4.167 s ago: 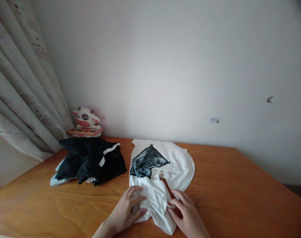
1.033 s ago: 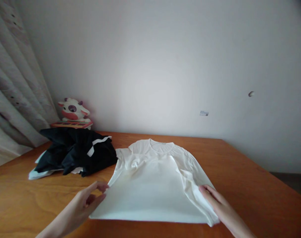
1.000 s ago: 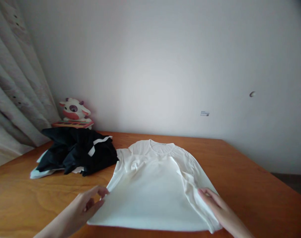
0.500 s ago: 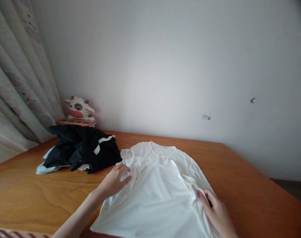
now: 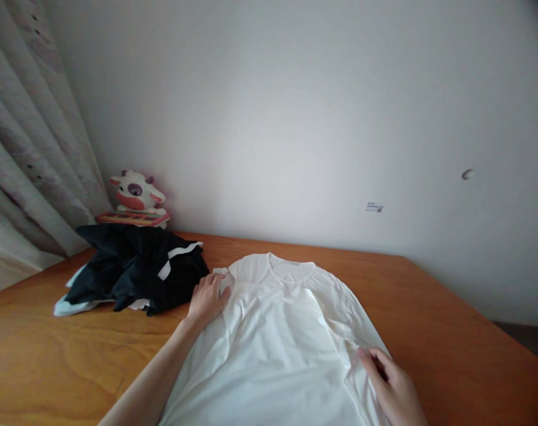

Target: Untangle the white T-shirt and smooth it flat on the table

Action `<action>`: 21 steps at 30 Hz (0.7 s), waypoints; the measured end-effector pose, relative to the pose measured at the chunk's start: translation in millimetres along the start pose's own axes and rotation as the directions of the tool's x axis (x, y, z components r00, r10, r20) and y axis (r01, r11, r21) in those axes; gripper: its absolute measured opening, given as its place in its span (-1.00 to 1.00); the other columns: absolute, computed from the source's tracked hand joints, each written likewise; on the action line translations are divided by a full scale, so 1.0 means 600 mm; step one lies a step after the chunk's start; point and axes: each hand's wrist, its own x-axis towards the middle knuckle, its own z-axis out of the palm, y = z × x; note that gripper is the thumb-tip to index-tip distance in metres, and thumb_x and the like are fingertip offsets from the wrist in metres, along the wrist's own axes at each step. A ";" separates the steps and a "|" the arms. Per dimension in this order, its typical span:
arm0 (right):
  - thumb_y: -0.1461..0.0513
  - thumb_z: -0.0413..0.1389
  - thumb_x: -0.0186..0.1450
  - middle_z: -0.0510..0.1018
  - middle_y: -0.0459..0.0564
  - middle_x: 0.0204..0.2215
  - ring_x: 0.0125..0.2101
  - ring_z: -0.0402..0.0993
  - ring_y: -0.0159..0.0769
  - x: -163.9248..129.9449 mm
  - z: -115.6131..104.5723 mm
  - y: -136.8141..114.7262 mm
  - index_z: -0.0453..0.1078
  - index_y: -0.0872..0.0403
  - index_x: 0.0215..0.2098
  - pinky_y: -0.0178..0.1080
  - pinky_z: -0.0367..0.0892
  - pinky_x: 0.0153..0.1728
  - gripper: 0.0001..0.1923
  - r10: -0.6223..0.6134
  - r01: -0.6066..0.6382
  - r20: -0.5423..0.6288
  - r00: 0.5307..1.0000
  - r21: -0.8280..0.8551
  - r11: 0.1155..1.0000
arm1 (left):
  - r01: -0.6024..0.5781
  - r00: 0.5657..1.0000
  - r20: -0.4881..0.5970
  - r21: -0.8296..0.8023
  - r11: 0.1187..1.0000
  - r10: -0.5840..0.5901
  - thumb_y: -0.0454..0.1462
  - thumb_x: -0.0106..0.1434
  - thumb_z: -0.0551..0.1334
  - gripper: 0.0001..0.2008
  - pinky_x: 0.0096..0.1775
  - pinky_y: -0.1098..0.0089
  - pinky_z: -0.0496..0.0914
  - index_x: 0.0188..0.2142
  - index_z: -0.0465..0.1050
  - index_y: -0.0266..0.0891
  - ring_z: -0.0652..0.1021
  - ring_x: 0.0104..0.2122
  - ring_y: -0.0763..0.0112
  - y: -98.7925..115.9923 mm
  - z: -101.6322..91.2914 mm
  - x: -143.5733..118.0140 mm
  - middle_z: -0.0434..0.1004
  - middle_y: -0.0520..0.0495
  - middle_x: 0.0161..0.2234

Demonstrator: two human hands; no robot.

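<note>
While the white shirt (image 5: 278,331) lies spread plain side up on the desk (image 5: 428,307), head view: my left hand (image 5: 208,296) rests flat, fingers loosely spread, on the shirt's left shoulder beside the black garment (image 5: 138,275). My right hand (image 5: 391,384) pinches a fold of cloth at the right side edge. Judgement: smooth outward from the collar, keep the right pinch taut, clear wrinkles evenly. Cow toy (image 5: 137,192) sits behind.
</note>
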 end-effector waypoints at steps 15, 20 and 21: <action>-0.38 0.00 0.17 0.60 -0.02 -0.55 -0.46 0.58 -0.14 0.001 0.003 0.008 0.47 -0.04 -0.49 -0.31 0.46 -0.42 -0.35 0.059 -0.058 0.039 0.998 -0.026 0.998 | 0.078 0.989 -0.102 -0.222 0.972 -0.102 -0.22 0.35 0.11 -0.70 0.01 0.22 0.43 -0.09 0.58 -0.23 0.59 -0.09 0.08 -0.038 0.011 0.035 0.63 -0.25 -0.10; -0.39 0.00 0.16 0.60 -0.01 -0.54 -0.46 0.59 -0.14 -0.002 0.004 0.007 0.48 -0.04 -0.49 -0.31 0.46 -0.41 -0.35 0.059 -0.059 0.037 0.998 -0.016 0.998 | 0.048 0.954 -0.248 -0.435 0.899 -0.171 -0.09 0.37 0.05 -0.65 0.02 0.24 0.47 -0.07 0.46 -0.24 0.60 -0.09 0.17 -0.046 0.008 0.039 0.59 -0.22 -0.09; -0.39 0.00 0.17 0.61 -0.01 -0.54 -0.45 0.59 -0.14 -0.003 0.004 0.007 0.48 -0.04 -0.48 -0.31 0.46 -0.41 -0.35 0.066 -0.066 0.040 0.997 -0.014 0.998 | 0.044 0.944 -0.265 -0.494 0.868 -0.199 -0.06 0.36 0.05 -0.64 -0.01 0.24 0.48 -0.05 0.43 -0.23 0.60 -0.12 0.19 -0.047 0.008 0.039 0.59 -0.19 -0.11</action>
